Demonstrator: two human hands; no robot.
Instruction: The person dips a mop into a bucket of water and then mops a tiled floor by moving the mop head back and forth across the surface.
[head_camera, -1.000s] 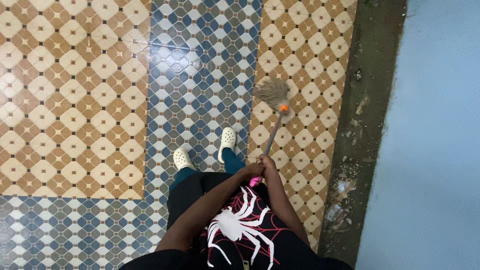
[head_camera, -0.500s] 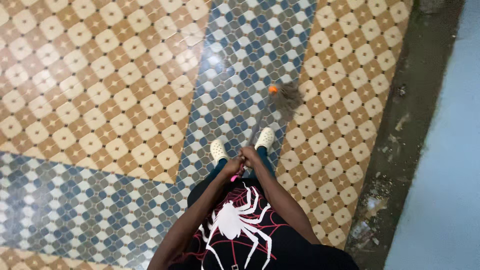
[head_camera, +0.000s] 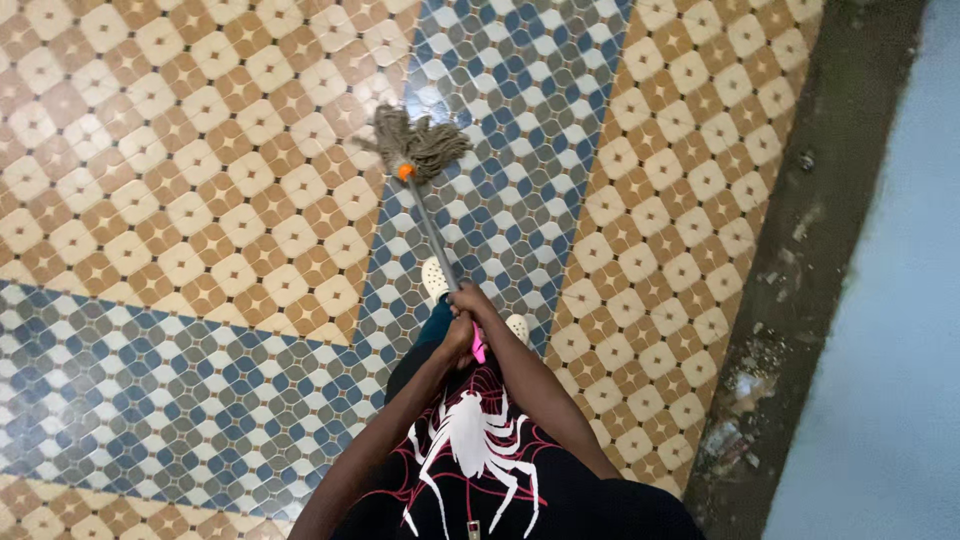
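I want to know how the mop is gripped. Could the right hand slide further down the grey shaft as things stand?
Probably yes: the right hand grips the mop at the top of its shaft, beside the left hand, and the shaft below looks bare.

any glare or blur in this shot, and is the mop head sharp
Head view: a soft white sheen sits on the patterned tile floor just above the tan string mop head. The strands look slightly soft but hold their shape. The grey pole with its pink grip is clear, and so are the left hand and right hand on it. The lighting is even, with no hard shadows, and the blue wall looks flat.
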